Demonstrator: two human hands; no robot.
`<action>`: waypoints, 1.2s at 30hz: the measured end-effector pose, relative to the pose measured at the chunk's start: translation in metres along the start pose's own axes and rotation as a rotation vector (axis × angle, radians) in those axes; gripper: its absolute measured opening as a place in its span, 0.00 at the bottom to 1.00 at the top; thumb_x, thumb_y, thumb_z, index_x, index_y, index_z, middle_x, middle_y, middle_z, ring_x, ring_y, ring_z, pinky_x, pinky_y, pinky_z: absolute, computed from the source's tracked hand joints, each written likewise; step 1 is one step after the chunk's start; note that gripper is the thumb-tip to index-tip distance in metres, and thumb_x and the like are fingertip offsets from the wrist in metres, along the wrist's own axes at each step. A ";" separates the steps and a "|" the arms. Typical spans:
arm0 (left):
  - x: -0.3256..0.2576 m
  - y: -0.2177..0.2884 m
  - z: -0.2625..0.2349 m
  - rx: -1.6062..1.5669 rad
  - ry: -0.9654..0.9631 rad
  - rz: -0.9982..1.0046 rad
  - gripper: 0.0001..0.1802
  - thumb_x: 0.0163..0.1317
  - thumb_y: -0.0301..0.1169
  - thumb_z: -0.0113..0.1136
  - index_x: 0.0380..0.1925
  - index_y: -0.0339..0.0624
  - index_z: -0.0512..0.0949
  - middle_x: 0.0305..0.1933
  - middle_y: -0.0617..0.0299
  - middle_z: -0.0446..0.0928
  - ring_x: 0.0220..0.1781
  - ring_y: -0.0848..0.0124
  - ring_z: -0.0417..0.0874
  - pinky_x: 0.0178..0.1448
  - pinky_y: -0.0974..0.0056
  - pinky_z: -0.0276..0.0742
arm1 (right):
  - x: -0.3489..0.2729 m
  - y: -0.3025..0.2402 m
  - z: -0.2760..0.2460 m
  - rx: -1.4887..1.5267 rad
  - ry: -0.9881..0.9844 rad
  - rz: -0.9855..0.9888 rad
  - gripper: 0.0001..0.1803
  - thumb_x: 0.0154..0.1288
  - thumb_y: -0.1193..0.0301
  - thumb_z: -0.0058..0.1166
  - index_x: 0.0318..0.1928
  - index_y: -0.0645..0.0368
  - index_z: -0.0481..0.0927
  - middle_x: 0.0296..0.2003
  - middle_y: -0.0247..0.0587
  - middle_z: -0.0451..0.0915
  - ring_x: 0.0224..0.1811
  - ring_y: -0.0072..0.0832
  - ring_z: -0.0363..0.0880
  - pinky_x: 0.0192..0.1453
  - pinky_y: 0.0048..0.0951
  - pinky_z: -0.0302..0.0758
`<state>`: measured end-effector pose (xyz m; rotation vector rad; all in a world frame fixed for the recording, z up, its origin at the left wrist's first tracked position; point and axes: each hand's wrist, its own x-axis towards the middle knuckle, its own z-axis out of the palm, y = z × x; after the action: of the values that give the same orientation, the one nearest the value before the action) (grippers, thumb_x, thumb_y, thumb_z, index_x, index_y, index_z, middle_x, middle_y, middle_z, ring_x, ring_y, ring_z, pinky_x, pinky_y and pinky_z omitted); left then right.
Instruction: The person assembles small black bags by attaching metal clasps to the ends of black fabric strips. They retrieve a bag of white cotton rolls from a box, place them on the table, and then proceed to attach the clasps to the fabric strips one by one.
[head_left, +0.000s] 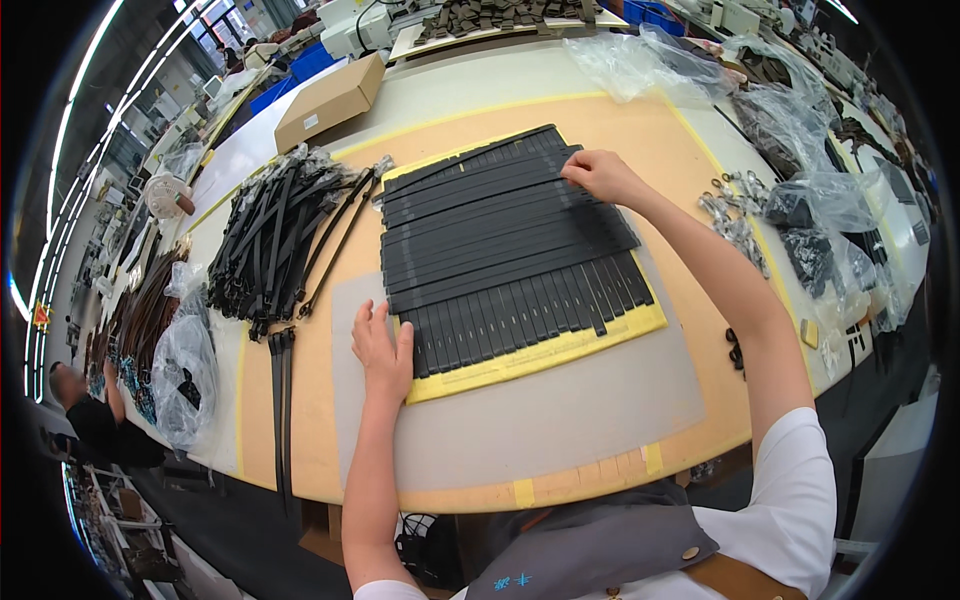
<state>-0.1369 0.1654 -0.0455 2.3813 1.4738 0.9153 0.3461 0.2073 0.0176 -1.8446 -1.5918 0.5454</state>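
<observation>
Rows of flat black straps (490, 235) lie side by side across a yellow-edged board (540, 357). Beneath them, another layer of black straps (500, 330) runs lengthwise, its ends showing along the near edge. My right hand (605, 178) is at the far right of the rows, fingers pinched at the end of one black strap. Beside the board's left edge is my left hand (383, 352), thumb and fingers apart, with nothing in it; its fingertips are close to the strap ends.
A heap of black straps with buckles (275, 225) lies left of the board, with a few loose straps (283, 400) nearer me. Metal hardware (735, 210) and clear plastic bags (810, 210) lie to the right. A cardboard box (330, 103) stands at the back. Far left, another person (100, 415) works.
</observation>
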 end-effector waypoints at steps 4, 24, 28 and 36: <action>0.008 0.001 0.001 -0.072 -0.058 -0.024 0.29 0.78 0.40 0.54 0.71 0.33 0.68 0.78 0.41 0.61 0.81 0.48 0.60 0.82 0.44 0.51 | 0.087 -0.010 0.035 -0.250 0.075 -0.047 0.15 0.76 0.63 0.52 0.55 0.53 0.86 0.50 0.42 0.89 0.56 0.44 0.84 0.62 0.43 0.80; 0.018 -0.005 -0.003 -0.208 -0.062 -0.129 0.30 0.78 0.41 0.54 0.71 0.33 0.68 0.77 0.43 0.60 0.79 0.49 0.59 0.82 0.45 0.50 | 0.178 -0.018 0.042 -0.264 0.111 -0.307 0.14 0.80 0.63 0.52 0.55 0.57 0.83 0.50 0.44 0.86 0.57 0.45 0.83 0.62 0.44 0.78; 0.015 -0.005 -0.004 -0.247 -0.020 -0.152 0.30 0.77 0.38 0.56 0.71 0.31 0.67 0.78 0.42 0.58 0.81 0.48 0.58 0.83 0.44 0.52 | 0.128 -0.062 0.017 -0.015 0.013 -0.346 0.12 0.83 0.66 0.52 0.56 0.60 0.82 0.38 0.32 0.81 0.40 0.21 0.76 0.49 0.27 0.76; 0.014 0.000 0.000 -0.239 0.034 -0.148 0.36 0.77 0.37 0.57 0.76 0.33 0.57 0.83 0.44 0.47 0.85 0.47 0.50 0.85 0.43 0.50 | 0.016 -0.044 0.015 0.387 -0.482 -0.151 0.16 0.82 0.59 0.54 0.55 0.58 0.84 0.38 0.25 0.80 0.43 0.16 0.75 0.49 0.25 0.76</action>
<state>-0.1328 0.1778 -0.0397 2.0688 1.4404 1.0353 0.3072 0.2284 0.0391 -1.3530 -1.7511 1.2024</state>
